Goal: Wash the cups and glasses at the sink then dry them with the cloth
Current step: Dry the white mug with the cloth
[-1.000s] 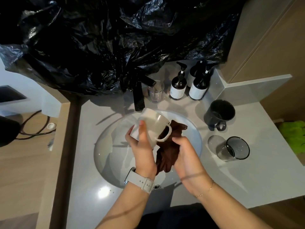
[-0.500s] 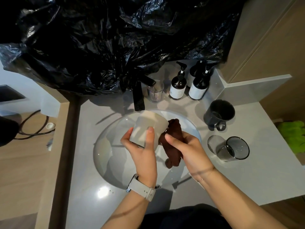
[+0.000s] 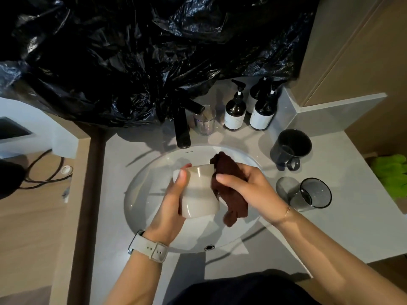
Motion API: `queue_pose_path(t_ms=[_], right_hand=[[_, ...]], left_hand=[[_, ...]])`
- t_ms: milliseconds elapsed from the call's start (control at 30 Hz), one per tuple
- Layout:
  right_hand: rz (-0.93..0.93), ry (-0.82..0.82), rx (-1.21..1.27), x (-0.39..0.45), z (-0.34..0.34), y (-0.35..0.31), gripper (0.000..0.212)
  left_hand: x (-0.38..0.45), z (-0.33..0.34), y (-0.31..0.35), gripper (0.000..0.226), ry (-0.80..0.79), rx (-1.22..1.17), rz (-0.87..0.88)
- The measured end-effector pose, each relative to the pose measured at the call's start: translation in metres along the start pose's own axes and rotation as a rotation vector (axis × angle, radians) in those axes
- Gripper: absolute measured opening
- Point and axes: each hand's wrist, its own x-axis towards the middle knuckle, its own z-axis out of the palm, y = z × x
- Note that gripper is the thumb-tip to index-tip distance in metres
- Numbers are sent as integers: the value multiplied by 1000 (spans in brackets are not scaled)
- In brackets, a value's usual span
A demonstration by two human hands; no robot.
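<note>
Now left hand (image 3: 170,208) grips white cup (image 3: 199,191); right hand (image 3: 251,188) clutches cloth (image 3: 231,190) against it.

From head height we look steeply down and forward, close over the sink (image 3: 141,194) and grey counter (image 3: 330,227).

Over the white oval sink (image 3: 154,172), the left hand (image 3: 170,203) is gripping a cream ceramic mug (image 3: 199,190) — the right hand (image 3: 248,188) is pressing a dark brown cloth (image 3: 231,194) against it.
</note>
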Motion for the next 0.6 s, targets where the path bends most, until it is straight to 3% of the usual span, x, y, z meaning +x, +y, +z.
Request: queue_pose_path(t_ms=[167,267,367,467,600], right_hand=[[-299,376,-239,7,11,7,55],[-567,502,-583,9,12,16,46],[-583,425,-876,7,20,24,36],[-531,317,-933,5,25,26,42],[-389,190,-891,-4,25,35,34]], left_hand=[[2,12,-8,71,218,-60,63],[4,20,-14,69,307,-63,101],[3,29,-16,53,411,-47,171],[3,36,-16,39,510,-39,192],[7,30,-12,51,555,-6,229]])
